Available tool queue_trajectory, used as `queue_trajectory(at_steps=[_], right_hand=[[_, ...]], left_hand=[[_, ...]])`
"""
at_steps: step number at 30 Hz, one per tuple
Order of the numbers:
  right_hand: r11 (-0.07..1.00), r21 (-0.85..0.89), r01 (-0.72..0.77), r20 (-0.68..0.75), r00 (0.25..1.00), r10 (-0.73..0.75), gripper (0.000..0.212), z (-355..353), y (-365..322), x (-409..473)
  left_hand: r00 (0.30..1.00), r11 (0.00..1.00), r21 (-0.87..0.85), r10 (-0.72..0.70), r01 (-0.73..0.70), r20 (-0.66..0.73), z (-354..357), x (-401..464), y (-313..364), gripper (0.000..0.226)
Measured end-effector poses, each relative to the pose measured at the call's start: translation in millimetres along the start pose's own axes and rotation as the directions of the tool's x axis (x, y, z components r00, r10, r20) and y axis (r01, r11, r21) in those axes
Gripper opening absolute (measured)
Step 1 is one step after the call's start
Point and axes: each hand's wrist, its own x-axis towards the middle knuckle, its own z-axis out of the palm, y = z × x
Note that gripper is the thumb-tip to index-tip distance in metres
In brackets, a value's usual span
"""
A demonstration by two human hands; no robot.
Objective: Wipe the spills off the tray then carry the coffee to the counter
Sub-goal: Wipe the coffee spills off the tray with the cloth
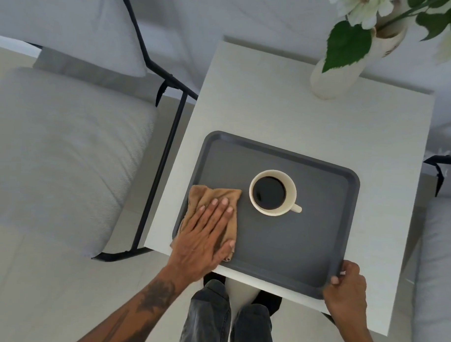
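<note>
White table (298, 117), grey tray (280, 247), left hand (204, 236) flat on cloth (213, 196), right hand (345, 290) gripping tray corner.

A white square table (310, 117) fills the middle of the view. At its far right corner stands a cream vase (335, 77) holding white flowers (363, 8) and broad green leaves (345, 45). To the left sits a chair with a pale grey seat cushion (61, 149), a back cushion (66, 24) and a thin black metal frame (163, 153). Another pale cushion (438, 267) shows at the right edge. The floor (49, 292) is light.
</note>
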Motion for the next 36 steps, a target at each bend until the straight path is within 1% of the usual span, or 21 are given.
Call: queue_trajectory(at_steps=[3,6,9,12,16,23,29,33,36], right_hand=[[0.999,-0.034,0.001,0.005,1.0,-0.001,0.036,1.0,0.4,1.3],[0.998,-0.059,0.023,0.028,0.999,-0.021,0.036,1.4,0.9,1.5],[0.998,-0.052,0.032,0.051,0.998,-0.029,0.032,-1.0,0.3,2.1],[0.999,-0.006,0.045,0.104,0.994,-0.044,0.024,-5.1,6.8,4.0],[0.998,0.047,0.049,0.145,0.988,-0.056,0.024,-12.2,7.2,2.1],[0.993,0.12,0.0,0.176,0.984,-0.021,0.017,-13.1,-4.2,1.7],[0.993,0.113,-0.028,0.2,0.98,0.005,0.018,-13.5,-2.0,6.8],[0.993,0.116,-0.023,0.207,0.978,-0.002,0.017,-15.6,-2.3,6.9],[0.993,0.113,-0.014,0.195,0.981,-0.008,0.016,-15.1,-1.3,8.1]], left_hand=[[1.0,1.0,0.001,0.004,-0.004,-0.015,-5.9,14.2,-12.6,0.071],[0.998,1.0,0.011,-0.024,0.024,-0.051,-10.2,34.9,-17.1,0.071],[0.997,0.999,0.027,-0.033,0.035,-0.074,-14.9,58.6,-15.7,0.069],[0.998,1.0,0.022,-0.008,0.009,-0.065,-18.6,74.8,-11.6,0.066],[0.998,1.0,0.014,-0.004,0.005,-0.066,-19.9,83.6,-11.1,0.065],[0.998,0.999,-0.028,-0.042,0.041,-0.049,-10.3,72.2,-0.6,0.062],[0.999,0.998,-0.059,0.009,-0.012,-0.046,1.0,38.0,21.3,0.058],[0.999,0.995,-0.104,0.001,-0.006,-0.052,10.3,14.4,48.2,0.057],[0.999,0.989,-0.142,0.03,-0.033,-0.027,12.7,5.7,70.2,0.056]])
